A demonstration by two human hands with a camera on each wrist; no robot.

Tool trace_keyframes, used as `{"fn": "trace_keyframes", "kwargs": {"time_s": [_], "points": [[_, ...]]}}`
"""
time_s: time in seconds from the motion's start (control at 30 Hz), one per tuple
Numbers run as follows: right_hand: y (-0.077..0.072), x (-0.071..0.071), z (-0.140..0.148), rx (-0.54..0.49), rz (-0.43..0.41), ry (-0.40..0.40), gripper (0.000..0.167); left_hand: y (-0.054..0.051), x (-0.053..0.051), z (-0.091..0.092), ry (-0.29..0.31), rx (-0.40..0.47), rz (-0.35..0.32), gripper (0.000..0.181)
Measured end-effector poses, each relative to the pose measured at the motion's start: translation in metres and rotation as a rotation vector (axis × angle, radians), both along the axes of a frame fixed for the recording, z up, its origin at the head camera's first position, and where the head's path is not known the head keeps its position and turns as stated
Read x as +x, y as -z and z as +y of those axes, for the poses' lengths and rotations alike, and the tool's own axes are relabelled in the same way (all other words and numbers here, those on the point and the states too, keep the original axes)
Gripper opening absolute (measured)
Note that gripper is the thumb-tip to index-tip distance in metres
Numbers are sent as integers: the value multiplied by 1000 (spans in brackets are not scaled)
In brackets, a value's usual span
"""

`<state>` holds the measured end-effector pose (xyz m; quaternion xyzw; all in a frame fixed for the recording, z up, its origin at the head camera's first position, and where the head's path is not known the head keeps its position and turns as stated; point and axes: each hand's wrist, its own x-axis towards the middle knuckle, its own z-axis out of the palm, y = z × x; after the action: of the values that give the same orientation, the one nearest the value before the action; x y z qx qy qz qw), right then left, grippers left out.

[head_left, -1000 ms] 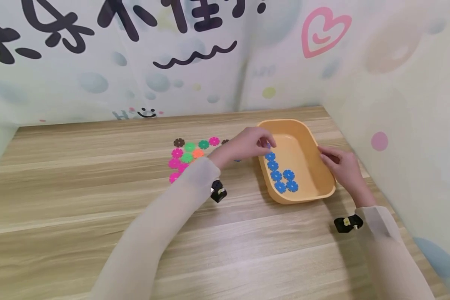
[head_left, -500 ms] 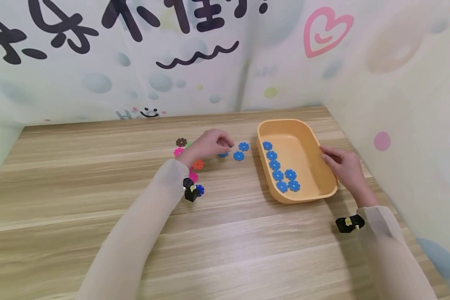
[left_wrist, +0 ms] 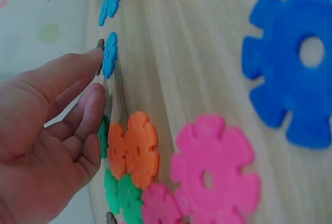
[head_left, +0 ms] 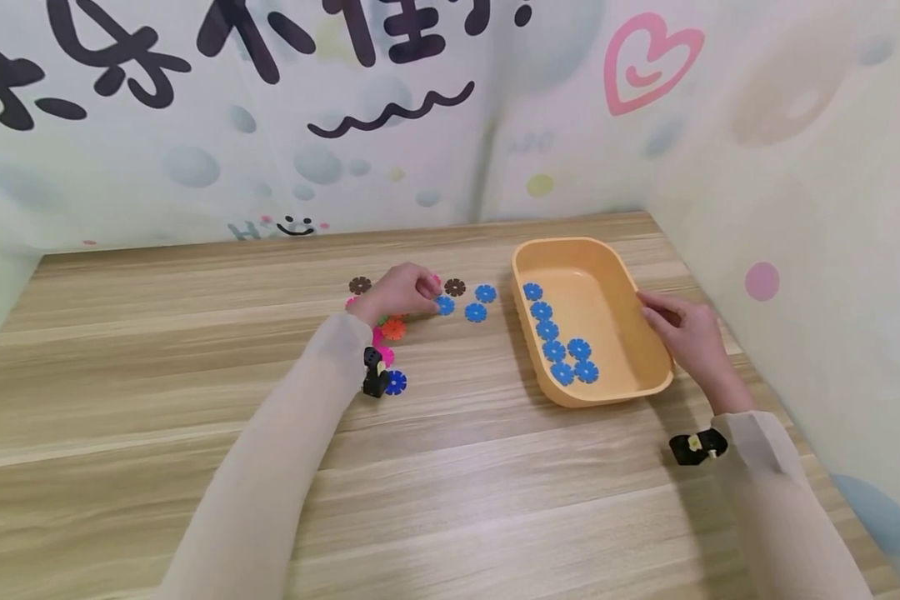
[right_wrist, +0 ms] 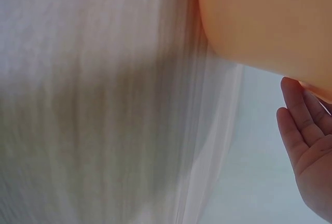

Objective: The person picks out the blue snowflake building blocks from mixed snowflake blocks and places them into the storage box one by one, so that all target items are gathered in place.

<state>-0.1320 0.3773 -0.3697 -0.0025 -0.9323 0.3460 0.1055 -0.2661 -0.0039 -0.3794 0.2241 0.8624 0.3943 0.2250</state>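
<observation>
My left hand point(head_left: 399, 292) reaches over the loose plastic snowflake discs, its fingertips beside a light blue disc point(head_left: 445, 305). In the left wrist view, a gap shows between thumb and fingers, and the thumb tip overlaps the edge of that blue disc point(left_wrist: 110, 55); whether they touch I cannot tell. Two more light blue discs point(head_left: 476, 312) lie between this hand and a yellow-orange plastic basin point(head_left: 607, 333). Several blue discs point(head_left: 547, 330) lie flat along the basin's left side. On the basin's right rim, my right hand point(head_left: 686, 337) pinches the edge between thumb and fingers.
A brown disc point(head_left: 455, 287) lies just behind the blue one. Pink, green and orange discs point(head_left: 393, 329) are partly hidden under the left hand and wrist. A dark blue disc point(head_left: 395, 382) lies nearer the front. Printed walls point(head_left: 390, 183) border the wooden table point(head_left: 450, 500).
My left hand has come out of the basin and moved left to the loose discs, leaving a blue disc at the basin's upper left. The right hand stays on the rim.
</observation>
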Motion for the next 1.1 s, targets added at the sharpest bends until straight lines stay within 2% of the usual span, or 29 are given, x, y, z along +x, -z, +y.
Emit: {"fn": "trace_keyframes", "kwargs": {"time_s": [0.57, 1.1], "points": [[1, 0, -1, -12, 7, 10, 30, -3, 2, 12, -16, -90, 21, 30], [1, 0, 0, -1, 3, 1, 31, -6, -9, 17, 106, -176, 8, 33]]}}
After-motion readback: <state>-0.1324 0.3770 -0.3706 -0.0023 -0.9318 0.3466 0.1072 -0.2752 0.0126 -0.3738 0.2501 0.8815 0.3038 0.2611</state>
